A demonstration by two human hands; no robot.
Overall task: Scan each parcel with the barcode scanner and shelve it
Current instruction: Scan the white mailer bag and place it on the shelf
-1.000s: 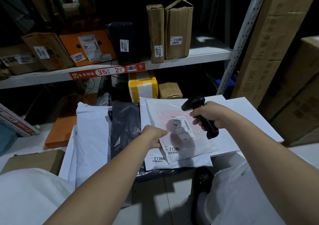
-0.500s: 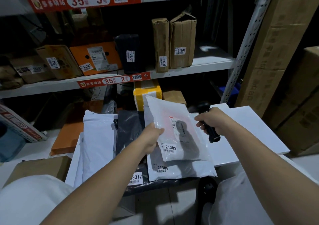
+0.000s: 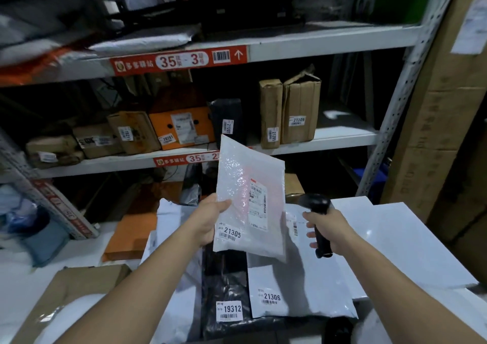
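My left hand [image 3: 209, 221] grips the lower left corner of a white bubble mailer [image 3: 250, 198] labelled 21305 and holds it upright in the air, in front of the middle shelf [image 3: 329, 138]. My right hand [image 3: 328, 227] is closed around the handle of a black barcode scanner [image 3: 317, 206], just right of the mailer. Below them lie a white parcel [image 3: 297, 291] labelled 21306 and a black bag [image 3: 226, 285] labelled 19312 on the pile.
The middle shelf holds brown boxes [image 3: 290, 111], an orange box [image 3: 181, 127] and a black parcel [image 3: 228, 119], with bare room at its right end. The shelf above [image 3: 316, 44] carries soft bags. Tall cardboard cartons [image 3: 448, 106] stand to the right. More white mailers [image 3: 168, 227] lie at left.
My left hand has lifted the 21305 mailer off the pile and up towards the shelf. The view has tilted upward. The scanner hand has stayed about where it was.
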